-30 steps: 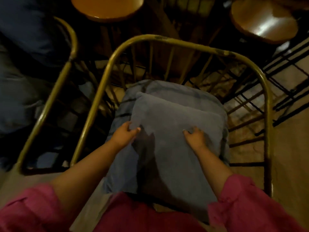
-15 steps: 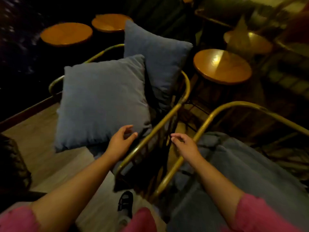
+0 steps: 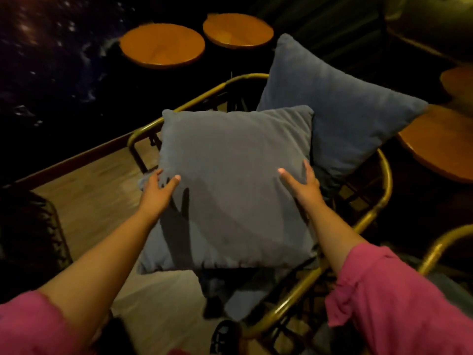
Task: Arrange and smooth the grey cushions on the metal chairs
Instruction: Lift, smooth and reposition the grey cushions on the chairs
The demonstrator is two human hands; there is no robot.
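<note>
A square grey cushion [image 3: 235, 175] stands tilted in the brass-coloured metal chair [image 3: 384, 180] at the middle of the view. My left hand [image 3: 158, 190] grips its left edge, thumb on the front face. My right hand [image 3: 303, 184] grips its right edge the same way. Behind it a second grey cushion [image 3: 337, 111] leans on one corner against the chair's back rail. A grey seat pad [image 3: 243, 301] shows below the held cushion.
Another brass chair frame [image 3: 440, 244] curves in at the lower right. Two round wooden tables [image 3: 161, 44] [image 3: 238, 30] stand beyond the chair, and a third [image 3: 440, 155] to the right. A dark quilted seat [image 3: 33, 226] sits at the left on the wooden floor.
I have turned from the right-hand chair to the left one. Both hands went from open in the air to gripping the sides of the front cushion.
</note>
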